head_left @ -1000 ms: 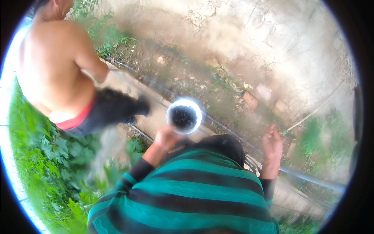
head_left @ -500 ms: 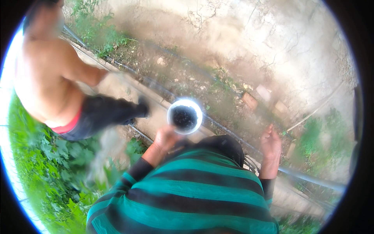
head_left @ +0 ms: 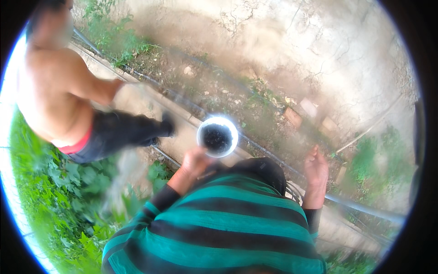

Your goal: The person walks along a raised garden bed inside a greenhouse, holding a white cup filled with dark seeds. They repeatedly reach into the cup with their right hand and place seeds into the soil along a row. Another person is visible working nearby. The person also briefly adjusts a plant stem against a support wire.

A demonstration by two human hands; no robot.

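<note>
My left hand [head_left: 195, 163] is closed at the near left rim of a small round white bucket [head_left: 234, 138]. A dark, loose-looking material [head_left: 216, 138] fills much of its inside, but its kind is too blurred to tell. Out to the right, apart from the bucket, my right hand [head_left: 315, 168] is raised with its fingers drawn together near the thumb. Whatever lies between those fingertips, if anything, is too small to make out.
Another person [head_left: 64, 91] in dark trousers stands at the left. A concrete ledge [head_left: 178, 123] and a thin pipe [head_left: 262, 150] run diagonally beside a soil strip with bricks [head_left: 292, 117]. Leafy plants [head_left: 68, 196] grow lower left; a cracked wall [head_left: 337, 41] rises beyond.
The other person's torso and arm have shifted slightly left. My hands and the white bucket stay almost where they were.
</note>
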